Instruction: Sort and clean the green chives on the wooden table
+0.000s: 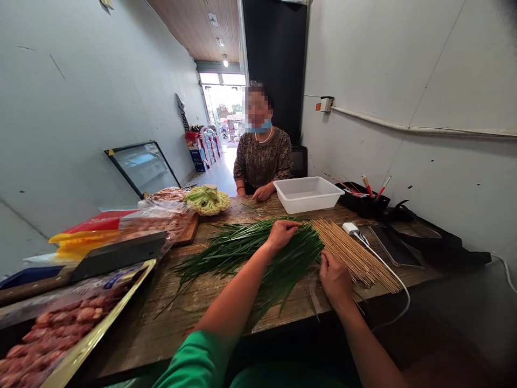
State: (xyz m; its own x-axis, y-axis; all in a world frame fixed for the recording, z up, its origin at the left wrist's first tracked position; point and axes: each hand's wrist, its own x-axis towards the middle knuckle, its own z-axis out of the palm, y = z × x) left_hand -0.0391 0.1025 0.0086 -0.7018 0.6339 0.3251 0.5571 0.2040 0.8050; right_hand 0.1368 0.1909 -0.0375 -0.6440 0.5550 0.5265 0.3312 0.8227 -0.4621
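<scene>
A fan of long flat green leaves, garlic chives [294, 258], spreads toward me between my hands, with more chives lying on the wooden table behind and to the left. At the far edge of the fan, my left hand [283, 233] is closed, its fingertips pinched by the cut ends. My right hand [335, 275] is also closed, thumb and fingers pinching at the fan's near right corner. Whether a thin stick runs between the fingertips cannot be made out. Right beside the chives lies a wide spread of bamboo skewers [355, 253], partly behind my right hand.
A white plastic tub [307, 195] stands at the back, before a seated person [262, 156] whose hands rest at the table edge. A cauliflower [207, 200], a cleaver [121, 254] and packed meat [60, 328] are left. Rightward lie a charger [350, 229] with cable and a black bag [440, 237].
</scene>
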